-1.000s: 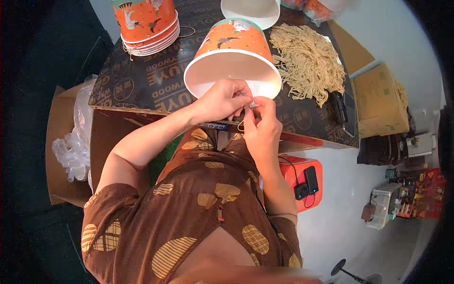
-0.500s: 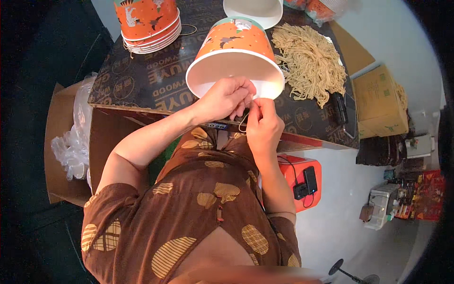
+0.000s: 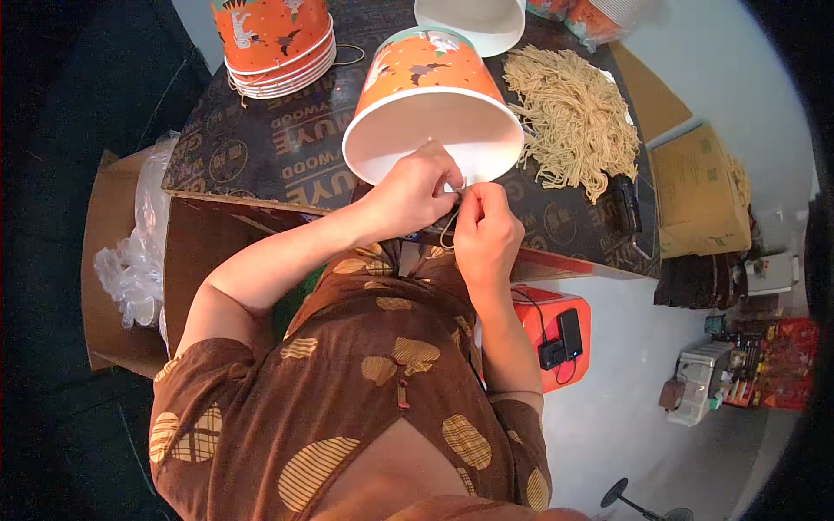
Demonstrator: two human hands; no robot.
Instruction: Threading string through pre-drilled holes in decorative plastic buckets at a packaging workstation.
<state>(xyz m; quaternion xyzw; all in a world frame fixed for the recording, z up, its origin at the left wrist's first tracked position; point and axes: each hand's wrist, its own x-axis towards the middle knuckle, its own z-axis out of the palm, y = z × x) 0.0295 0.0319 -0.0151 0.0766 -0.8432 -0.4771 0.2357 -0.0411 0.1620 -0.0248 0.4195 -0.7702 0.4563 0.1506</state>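
Observation:
An orange paper bucket (image 3: 427, 71) with printed figures lies on its side on the dark table, its white mouth facing me. At the near edge of that mouth, my left hand (image 3: 415, 191) is closed, thumb and fingers pinched together. Right beside it my right hand (image 3: 488, 224) is also closed in a pinch. A thin beige cord (image 3: 446, 234) hangs in a small loop between the two hands. Its ends are hidden by my fingers. Whether the cord passes through the bucket's rim cannot be made out.
A heap of beige cords (image 3: 573, 117) lies at the right, with a black-handled tool (image 3: 624, 204) beside it. Stacked orange buckets (image 3: 276, 48) stand at the far left, another white-lined bucket (image 3: 478, 24) at the back. A cardboard box (image 3: 126, 321) with clear plastic bags sits below left.
My left hand has turned and curled its fingers in closer to my right hand's fingertips. My right hand and the bucket have hardly moved.

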